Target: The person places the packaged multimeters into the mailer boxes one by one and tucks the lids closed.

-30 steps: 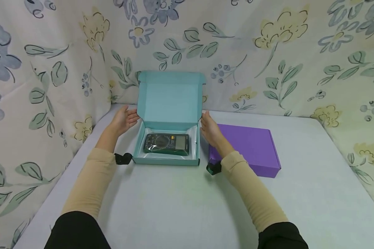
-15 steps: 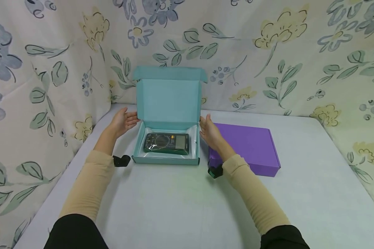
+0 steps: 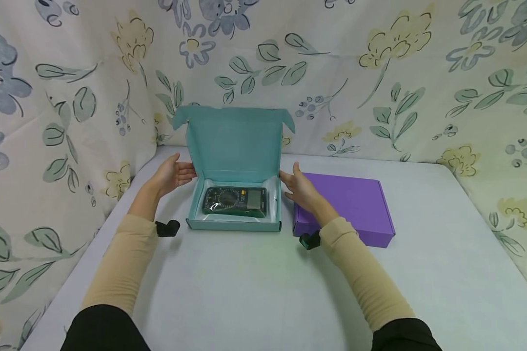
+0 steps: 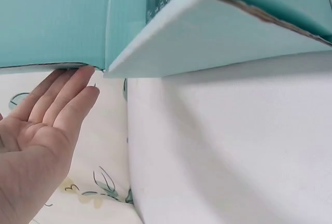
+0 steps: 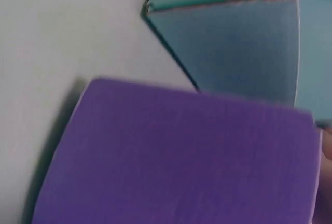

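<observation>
A teal cardboard box (image 3: 234, 226) stands with its lid (image 3: 234, 146) raised and leaning forward. In it lies a black-and-green digital multimeter (image 3: 229, 201) on clear plastic wrap. At the lid's left edge, near the hinge, is my left hand (image 3: 169, 176); the left wrist view shows its fingers (image 4: 78, 97) straight, tips against the outer side of the lid. On the other side my right hand (image 3: 306, 189) touches the lid's lower right edge with extended fingers, thumb raised. Only a sliver of that hand (image 5: 326, 167) shows in the right wrist view, behind the purple box (image 5: 181, 156).
Right of the teal box lies the shut purple box, under my right forearm. A white cloth covers the table (image 3: 246, 292). Behind and to the left hangs a floral curtain (image 3: 334, 73). Each wrist carries a small black camera.
The lid has tilted forward over the box, and its side flaps now spread outward. Both hands have shifted slightly down along the lid's edges. The multimeter and purple box stay in place.
</observation>
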Tool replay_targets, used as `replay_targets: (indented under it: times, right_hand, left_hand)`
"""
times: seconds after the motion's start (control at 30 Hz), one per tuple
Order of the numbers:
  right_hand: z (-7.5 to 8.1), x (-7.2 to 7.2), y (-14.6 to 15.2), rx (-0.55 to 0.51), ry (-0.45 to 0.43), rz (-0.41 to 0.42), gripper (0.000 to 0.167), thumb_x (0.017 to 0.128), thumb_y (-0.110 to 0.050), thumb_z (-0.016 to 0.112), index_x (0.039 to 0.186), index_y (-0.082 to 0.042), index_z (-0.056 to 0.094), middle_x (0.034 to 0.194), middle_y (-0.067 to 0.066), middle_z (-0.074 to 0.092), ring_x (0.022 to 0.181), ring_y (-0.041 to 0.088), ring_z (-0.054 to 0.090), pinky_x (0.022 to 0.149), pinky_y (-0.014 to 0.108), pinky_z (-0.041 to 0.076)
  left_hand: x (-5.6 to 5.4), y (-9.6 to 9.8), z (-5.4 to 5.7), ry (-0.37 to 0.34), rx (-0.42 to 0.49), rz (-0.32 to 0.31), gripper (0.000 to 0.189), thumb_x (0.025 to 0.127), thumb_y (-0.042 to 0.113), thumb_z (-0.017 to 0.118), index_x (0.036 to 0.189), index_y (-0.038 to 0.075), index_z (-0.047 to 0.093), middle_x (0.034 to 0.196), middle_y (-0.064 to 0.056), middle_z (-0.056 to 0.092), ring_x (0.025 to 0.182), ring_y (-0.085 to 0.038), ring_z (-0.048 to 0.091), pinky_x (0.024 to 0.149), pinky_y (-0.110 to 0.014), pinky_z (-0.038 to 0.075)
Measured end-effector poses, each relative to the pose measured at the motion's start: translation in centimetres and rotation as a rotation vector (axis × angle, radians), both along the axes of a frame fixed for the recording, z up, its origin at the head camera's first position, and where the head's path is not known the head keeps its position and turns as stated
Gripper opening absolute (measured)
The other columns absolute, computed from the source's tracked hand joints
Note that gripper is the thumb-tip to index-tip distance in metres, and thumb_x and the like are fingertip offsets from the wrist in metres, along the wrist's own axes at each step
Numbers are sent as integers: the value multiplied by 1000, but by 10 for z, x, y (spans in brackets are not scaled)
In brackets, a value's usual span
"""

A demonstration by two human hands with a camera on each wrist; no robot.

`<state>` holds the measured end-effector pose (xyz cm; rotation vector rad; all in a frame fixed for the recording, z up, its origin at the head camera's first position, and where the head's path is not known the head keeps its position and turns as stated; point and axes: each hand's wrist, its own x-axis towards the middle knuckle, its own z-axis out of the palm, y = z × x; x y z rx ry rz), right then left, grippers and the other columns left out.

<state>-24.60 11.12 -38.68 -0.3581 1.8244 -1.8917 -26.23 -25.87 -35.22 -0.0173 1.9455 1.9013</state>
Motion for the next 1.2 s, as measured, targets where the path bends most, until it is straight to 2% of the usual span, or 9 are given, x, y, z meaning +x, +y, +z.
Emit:
replay_targets:
  times: [0.33, 0.5, 0.67, 0.77, 0.93, 1.03, 1.07, 1.13, 1.2]
  right_hand:
    - [5, -1, 1, 58, -103, -15, 86, 98, -62, 1, 153, 3, 9, 162, 15, 3, 148, 27, -3, 119, 48, 8]
    - [10, 0, -2, 152, -89, -51, 84, 100, -62, 11, 153, 4, 15, 161, 16, 11, 148, 28, 7, 118, 50, 15]
    - [15, 2, -6, 249, -48, -73, 81, 101, -59, 22, 153, 3, 19, 160, 17, 17, 147, 30, 11, 116, 51, 21]
    - [14, 3, -6, 228, -65, -119, 76, 102, -56, 28, 152, 2, 24, 158, 17, 22, 147, 30, 16, 115, 50, 25]
    - [14, 4, -6, 85, -144, -266, 61, 103, -38, 46, 146, 5, 38, 151, 19, 37, 142, 30, 31, 112, 47, 31]
    - [15, 5, -5, 16, -178, -320, 51, 101, -23, 53, 141, 7, 43, 146, 22, 43, 137, 31, 39, 111, 44, 34]
    - [15, 5, -4, 13, -178, -319, 49, 101, -19, 53, 140, 8, 44, 145, 23, 44, 136, 32, 41, 111, 43, 35]
    - [14, 7, -1, 17, -167, -297, 46, 100, -13, 53, 139, 10, 44, 144, 24, 44, 134, 33, 42, 111, 42, 35]
    - [13, 8, 3, 29, -151, -268, 45, 100, -10, 52, 138, 14, 43, 143, 27, 43, 134, 35, 42, 111, 42, 34]
  left_hand:
    - [3, -4, -5, -2, -37, -88, 83, 102, 53, 3, 148, -16, 3, 154, -34, 12, 143, -43, 17, 116, -47, 17]
    - [4, -3, -4, 29, -85, -114, 91, 99, 60, 5, 147, -17, 5, 153, -35, 14, 142, -44, 18, 116, -48, 17]
    - [6, 0, -1, 72, -159, -129, 84, 103, 54, 12, 147, -18, 11, 150, -38, 20, 139, -48, 24, 115, -51, 21]
    - [7, 3, -1, 90, -180, -134, 80, 104, 50, 15, 147, -17, 12, 149, -39, 22, 138, -50, 27, 114, -52, 24]
    - [9, 1, -4, 92, -153, -132, 72, 106, 43, 15, 150, -13, 9, 151, -37, 19, 139, -48, 24, 115, -51, 22]
    - [14, -3, -6, 102, -130, -54, 66, 107, 38, 26, 147, -14, 23, 145, -33, 37, 135, -40, 39, 112, -44, 31]
    - [16, -4, -6, 103, -110, -19, 58, 107, 34, 32, 142, -11, 38, 137, -29, 49, 129, -35, 49, 109, -40, 38]
    - [20, -5, -3, 103, -79, 36, 38, 104, 27, 42, 122, 1, 64, 115, -17, 66, 110, -23, 63, 101, -33, 46]
    - [24, -5, -2, 105, -58, 57, 26, 101, 20, 49, 99, 14, 73, 96, -1, 71, 93, -12, 68, 93, -28, 52]
